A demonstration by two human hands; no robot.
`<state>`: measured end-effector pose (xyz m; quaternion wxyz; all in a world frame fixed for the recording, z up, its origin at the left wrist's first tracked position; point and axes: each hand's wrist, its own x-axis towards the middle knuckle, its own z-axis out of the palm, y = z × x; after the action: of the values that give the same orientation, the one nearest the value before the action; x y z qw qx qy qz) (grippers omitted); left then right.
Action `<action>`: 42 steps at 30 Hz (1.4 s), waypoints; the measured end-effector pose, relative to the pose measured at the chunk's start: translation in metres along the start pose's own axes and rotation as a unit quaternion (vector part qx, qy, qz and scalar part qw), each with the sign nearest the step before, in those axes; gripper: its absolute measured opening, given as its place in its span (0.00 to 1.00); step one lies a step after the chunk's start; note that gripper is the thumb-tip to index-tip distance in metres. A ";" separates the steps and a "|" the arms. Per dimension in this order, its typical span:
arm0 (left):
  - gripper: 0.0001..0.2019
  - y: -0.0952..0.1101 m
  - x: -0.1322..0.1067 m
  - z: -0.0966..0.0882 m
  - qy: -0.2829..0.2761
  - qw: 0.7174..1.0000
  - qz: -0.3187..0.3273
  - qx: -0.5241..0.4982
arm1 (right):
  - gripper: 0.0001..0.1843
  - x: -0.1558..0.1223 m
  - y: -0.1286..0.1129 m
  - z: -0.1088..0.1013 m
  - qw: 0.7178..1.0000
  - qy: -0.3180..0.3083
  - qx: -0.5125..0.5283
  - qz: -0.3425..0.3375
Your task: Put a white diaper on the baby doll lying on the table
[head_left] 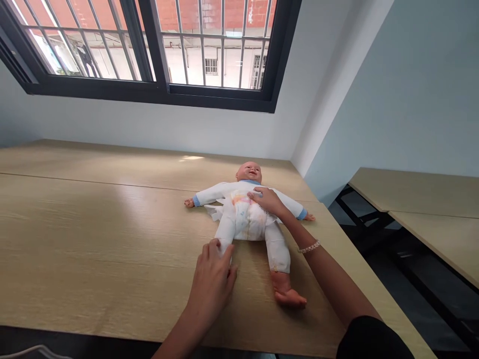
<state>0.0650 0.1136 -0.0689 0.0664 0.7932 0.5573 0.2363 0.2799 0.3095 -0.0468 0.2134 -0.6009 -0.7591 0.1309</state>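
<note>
Wall: pale, smooth. Table: flat, wood-grained. Window: dark frame, barred. Doll: cloth body, smooth moulded head, on its back, table's right half. Diaper: soft, printed, around its waist. Your left hand: astride its leg on the left; you cannot tell if clamped. Your right hand: on the diaper's far edge; pinch unclear.

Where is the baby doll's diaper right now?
In the head view, the diaper is just right of centre, over the doll's hips, with the right hand at its top edge.
</note>
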 end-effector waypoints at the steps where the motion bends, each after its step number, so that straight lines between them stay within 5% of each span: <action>1: 0.16 0.003 0.005 -0.004 0.007 0.999 0.029 0.023 | 0.19 -0.001 0.001 0.001 1.000 0.010 0.007 0.011; 7: 0.24 0.024 0.064 -0.005 -0.025 0.959 0.277 0.055 | 0.22 -0.009 -0.002 0.008 0.989 0.105 -0.001 0.100; 14: 0.23 0.008 0.118 0.019 -0.083 0.948 0.301 0.067 | 0.16 -0.040 0.022 -0.011 0.980 0.178 -0.033 0.086; 20: 0.20 0.005 0.151 0.023 -0.088 0.950 0.290 0.077 | 0.14 -0.083 0.070 -0.027 0.989 0.059 -0.060 0.121; 24: 0.19 0.004 0.157 0.029 -0.081 0.947 0.303 0.073 | 0.16 -0.098 0.093 -0.021 0.991 -0.003 -0.074 0.109; 29: 0.19 0.002 0.151 0.034 -0.066 0.938 0.331 0.080 | 0.15 -0.097 0.100 -0.010 0.995 -0.010 -0.028 0.099; 37: 0.31 0.008 0.148 0.044 -0.077 0.893 0.442 0.036 | 0.17 -0.092 0.109 0.007 0.966 0.069 0.194 0.154; 42: 0.20 0.014 0.143 0.041 0.028 0.913 0.395 -0.092 | 0.25 -0.088 0.105 0.005 0.929 0.123 0.313 0.157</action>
<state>0.1334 0.2463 -0.0565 0.0243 0.9323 0.1756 0.3153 0.3839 0.2503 -0.1138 0.4588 -0.6267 -0.5433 0.3187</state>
